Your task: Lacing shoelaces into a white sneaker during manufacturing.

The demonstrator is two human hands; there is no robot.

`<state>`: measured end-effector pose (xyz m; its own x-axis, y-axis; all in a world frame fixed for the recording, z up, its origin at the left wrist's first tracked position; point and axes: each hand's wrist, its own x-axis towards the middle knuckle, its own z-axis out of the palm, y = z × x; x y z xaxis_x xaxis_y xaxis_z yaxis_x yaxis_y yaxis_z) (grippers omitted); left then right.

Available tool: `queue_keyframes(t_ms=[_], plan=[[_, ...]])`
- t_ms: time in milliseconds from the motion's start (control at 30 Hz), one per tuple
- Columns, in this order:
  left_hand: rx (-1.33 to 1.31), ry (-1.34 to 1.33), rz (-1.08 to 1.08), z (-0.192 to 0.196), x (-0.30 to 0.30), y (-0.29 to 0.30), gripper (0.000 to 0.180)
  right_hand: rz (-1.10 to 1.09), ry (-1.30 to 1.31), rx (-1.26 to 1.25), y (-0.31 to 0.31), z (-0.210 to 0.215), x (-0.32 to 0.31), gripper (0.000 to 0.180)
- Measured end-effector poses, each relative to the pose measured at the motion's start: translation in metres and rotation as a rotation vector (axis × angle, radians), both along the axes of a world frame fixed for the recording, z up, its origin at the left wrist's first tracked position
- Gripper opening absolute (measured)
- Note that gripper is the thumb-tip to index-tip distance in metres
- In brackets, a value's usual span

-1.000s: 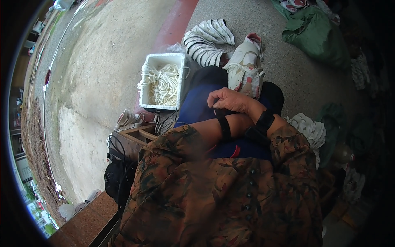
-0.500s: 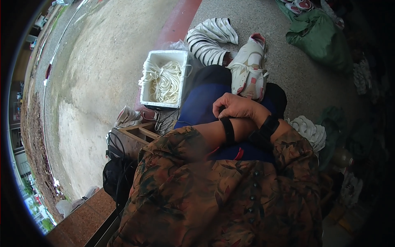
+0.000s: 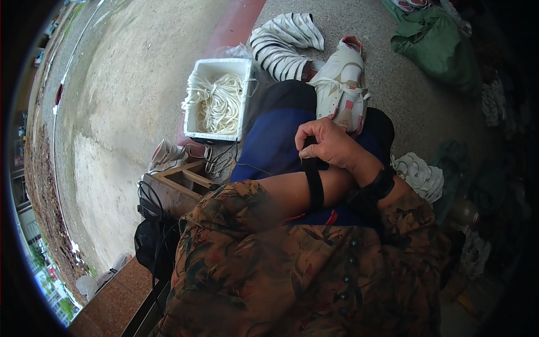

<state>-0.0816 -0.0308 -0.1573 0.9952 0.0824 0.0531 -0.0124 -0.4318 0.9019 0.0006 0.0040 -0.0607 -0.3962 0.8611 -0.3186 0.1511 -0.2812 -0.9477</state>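
My right hand (image 3: 328,143) reaches across my body, its fingertips pinched on the upper edge of a black band (image 3: 314,188) that wraps my bare left forearm (image 3: 281,194). A black strap (image 3: 382,185) circles my right wrist. My left hand is hidden beneath the right arm. Both arms come out of brown patterned shirt sleeves (image 3: 292,269) and rest over my blue-trousered lap (image 3: 269,146).
A white foam box (image 3: 193,121) holds coils of white cord on the ground ahead. A white sneaker (image 3: 342,90) and striped cloth (image 3: 286,39) lie beyond my knee. A green bag (image 3: 438,45) is at far right, a wooden crate (image 3: 179,185) and black bag (image 3: 151,247) at left.
My right hand has slid a little along the left forearm and its fingers have closed on the band's edge. The view has dipped slightly.
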Motion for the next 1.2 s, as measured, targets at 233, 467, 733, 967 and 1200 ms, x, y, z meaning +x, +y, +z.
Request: queue_keyframes(t_ms=[233, 467, 733, 967, 1200], plan=[[-0.011, 0.002, 0.032, -0.016, 0.000, -0.005, 0.027, -0.127, 0.219, -0.195, 0.001, 0.005, -0.001, 0.013], [-0.023, -0.015, 0.079, -0.026, 0.003, -0.014, 0.028, -0.119, 0.388, -0.246, -0.003, 0.018, 0.002, 0.013], [-0.019, -0.026, 0.107, -0.035, 0.006, -0.019, 0.028, -0.157, 0.469, -0.152, -0.007, 0.008, 0.003, 0.012], [-0.014, -0.023, 0.107, -0.043, 0.010, -0.026, 0.029, -0.086, 0.339, -0.318, -0.002, 0.017, -0.005, 0.012], [0.010, -0.015, 0.084, -0.048, 0.015, -0.031, 0.030, 0.110, -0.158, -0.105, 0.001, -0.019, -0.004, 0.011]])
